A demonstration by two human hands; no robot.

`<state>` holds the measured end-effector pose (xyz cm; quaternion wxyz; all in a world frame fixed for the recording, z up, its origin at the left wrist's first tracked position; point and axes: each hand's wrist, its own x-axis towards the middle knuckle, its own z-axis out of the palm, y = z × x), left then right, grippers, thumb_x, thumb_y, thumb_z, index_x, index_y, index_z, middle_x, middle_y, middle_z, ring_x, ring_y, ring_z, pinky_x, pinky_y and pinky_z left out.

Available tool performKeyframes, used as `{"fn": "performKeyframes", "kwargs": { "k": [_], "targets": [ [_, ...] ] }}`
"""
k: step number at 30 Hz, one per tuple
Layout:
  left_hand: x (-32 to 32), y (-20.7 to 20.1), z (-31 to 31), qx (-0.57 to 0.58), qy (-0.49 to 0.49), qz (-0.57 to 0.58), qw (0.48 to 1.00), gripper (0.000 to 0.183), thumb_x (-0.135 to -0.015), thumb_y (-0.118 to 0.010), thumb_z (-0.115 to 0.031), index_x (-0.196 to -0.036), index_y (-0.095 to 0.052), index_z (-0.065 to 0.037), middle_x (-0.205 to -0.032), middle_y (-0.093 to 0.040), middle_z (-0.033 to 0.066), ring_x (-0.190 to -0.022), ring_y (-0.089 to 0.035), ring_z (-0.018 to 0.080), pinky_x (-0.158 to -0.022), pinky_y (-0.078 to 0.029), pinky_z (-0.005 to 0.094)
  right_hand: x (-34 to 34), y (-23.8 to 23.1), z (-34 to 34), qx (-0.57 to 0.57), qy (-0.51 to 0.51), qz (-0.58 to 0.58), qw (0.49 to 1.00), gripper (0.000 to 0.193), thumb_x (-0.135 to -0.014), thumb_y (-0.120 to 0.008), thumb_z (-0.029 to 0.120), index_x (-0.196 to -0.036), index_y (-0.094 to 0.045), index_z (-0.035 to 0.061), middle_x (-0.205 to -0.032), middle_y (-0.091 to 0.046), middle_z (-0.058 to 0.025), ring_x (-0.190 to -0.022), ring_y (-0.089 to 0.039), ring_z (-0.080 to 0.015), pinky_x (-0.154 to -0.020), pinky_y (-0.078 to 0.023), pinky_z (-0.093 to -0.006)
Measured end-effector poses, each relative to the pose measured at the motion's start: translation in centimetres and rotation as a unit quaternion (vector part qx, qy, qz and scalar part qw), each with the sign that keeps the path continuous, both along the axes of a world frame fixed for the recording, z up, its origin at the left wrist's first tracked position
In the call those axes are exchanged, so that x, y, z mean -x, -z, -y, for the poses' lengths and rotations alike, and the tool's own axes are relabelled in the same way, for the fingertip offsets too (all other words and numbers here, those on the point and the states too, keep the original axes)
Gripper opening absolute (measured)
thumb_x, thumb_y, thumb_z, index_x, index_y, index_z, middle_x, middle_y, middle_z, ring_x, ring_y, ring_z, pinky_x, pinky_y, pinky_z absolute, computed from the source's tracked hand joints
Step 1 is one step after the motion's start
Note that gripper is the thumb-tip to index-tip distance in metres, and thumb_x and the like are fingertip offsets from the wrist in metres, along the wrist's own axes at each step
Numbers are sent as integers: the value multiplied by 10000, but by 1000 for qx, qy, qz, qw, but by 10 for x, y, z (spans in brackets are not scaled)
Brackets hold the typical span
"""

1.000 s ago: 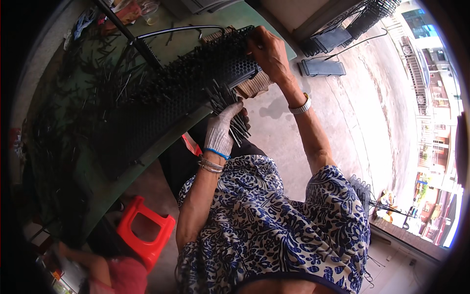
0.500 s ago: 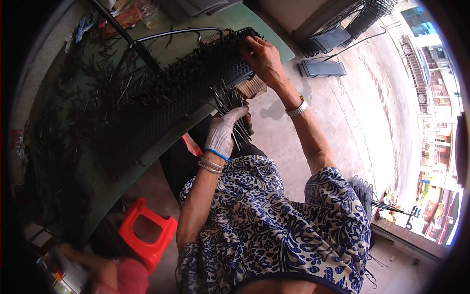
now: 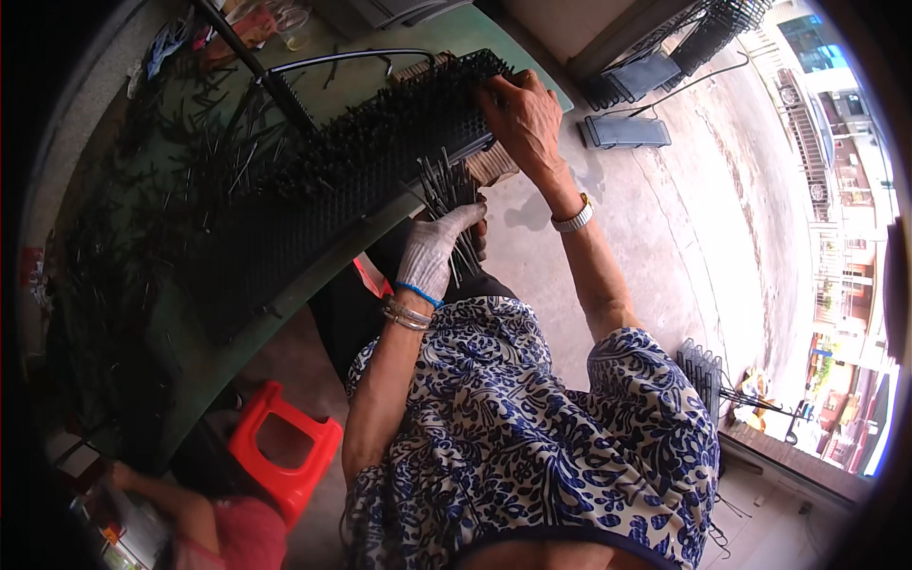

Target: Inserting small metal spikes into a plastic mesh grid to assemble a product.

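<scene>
My left hand (image 3: 429,255), in a white knitted glove with a blue cuff edge, is closed around a bundle of thin dark rods (image 3: 443,188) just off the table's near edge. A long black panel full of holes (image 3: 328,207) lies along the table edge. Many short black pieces (image 3: 366,138) stand up from its far side like bristles. My bare right hand (image 3: 525,122) is at the panel's right end, fingertips pinched together beside the last upright pieces. Whatever those fingers hold is hidden from view.
Loose black pieces (image 3: 190,180) lie scattered over the green table (image 3: 214,380). A metal bar (image 3: 233,43) crosses behind the panel. Brown cardboard (image 3: 491,164) sits under its right end. A red stool (image 3: 285,456) and another person's arm (image 3: 180,503) are at lower left.
My right hand has shifted slightly to the right, its knuckles now turned more over the panel's end. The left hand keeps its bundle in nearly the same place.
</scene>
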<state>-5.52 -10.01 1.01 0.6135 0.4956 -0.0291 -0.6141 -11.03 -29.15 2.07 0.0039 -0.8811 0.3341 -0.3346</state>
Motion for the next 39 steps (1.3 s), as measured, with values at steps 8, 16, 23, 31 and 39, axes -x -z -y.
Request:
{"fn": "performKeyframes", "kwargs": {
  "k": [8,16,23,31,39],
  "targets": [
    [-6,3,-2,8,33,72,997,107,-807,-720,-155,-814,-685,-54,-646,-641,20,-523,-581,105,-490,-462,240,16,-15,-17,-306,-67,-15,950,367,-865,-669,399,-1040,-681,77,-903,-667,-134,-817,-634,-241,-723,-482,-339],
    [-7,0,-1,19,95,71,993,113,-826,-711,-180,-860,-691,-74,-684,-668,23,-530,-568,83,-486,-455,238,35,-15,-30,-533,-223,9,816,284,-874,-689,262,-1012,-671,15,-826,-665,-49,-725,-576,-90,-607,-465,-261],
    [-10,-1,1,9,109,60,992,137,-857,-682,-193,-851,-658,-59,-678,-663,42,-498,-581,99,-448,-476,236,39,-21,-25,-485,-201,65,848,173,-904,-627,150,-961,-645,-12,-863,-686,-75,-792,-633,-124,-664,-493,-254],
    [-7,17,6,20,20,18,999,122,-857,-683,-184,-880,-657,-66,-688,-665,51,-504,-595,119,-460,-498,250,24,-21,-17,-292,-85,199,931,128,-929,-596,117,-952,-611,-8,-787,-700,-67,-735,-668,-110,-650,-507,-238],
    [-11,23,6,-5,3,-53,999,152,-864,-681,-180,-948,-666,-55,-748,-682,63,-565,-640,147,-514,-548,283,5,3,-8,-172,-102,206,958,66,-913,-596,53,-947,-587,-2,-776,-701,-98,-720,-702,-175,-637,-521,-269]
  ]
}}
